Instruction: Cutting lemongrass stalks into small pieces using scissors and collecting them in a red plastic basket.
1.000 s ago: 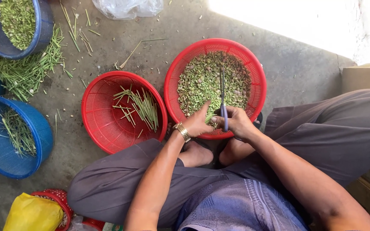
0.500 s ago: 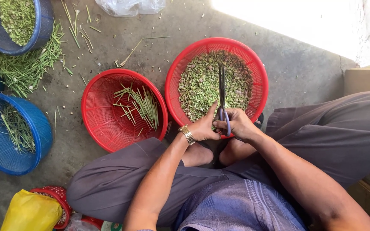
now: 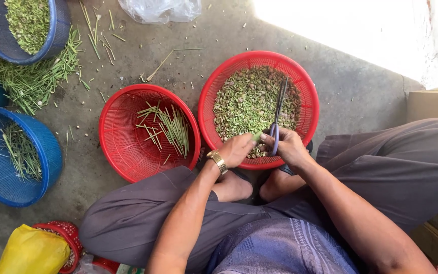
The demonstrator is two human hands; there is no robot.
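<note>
A person wears loose grey trousers (image 3: 143, 223), a blue-purple patterned shirt (image 3: 280, 251), and a gold wristwatch (image 3: 218, 161) on the left wrist. Forearms and feet are bare.

Grey concrete floor (image 3: 361, 96), strewn with green stalk bits; hard sunlight (image 3: 340, 30) falls beyond it, beside a tan box (image 3: 432, 104).

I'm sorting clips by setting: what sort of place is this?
Probably an informal outdoor or doorway work spot on a bare concrete floor: the person sits cross-legged, scissors over a red basket of chopped greens, with loose green stalks strewn beside blue baskets.
</note>
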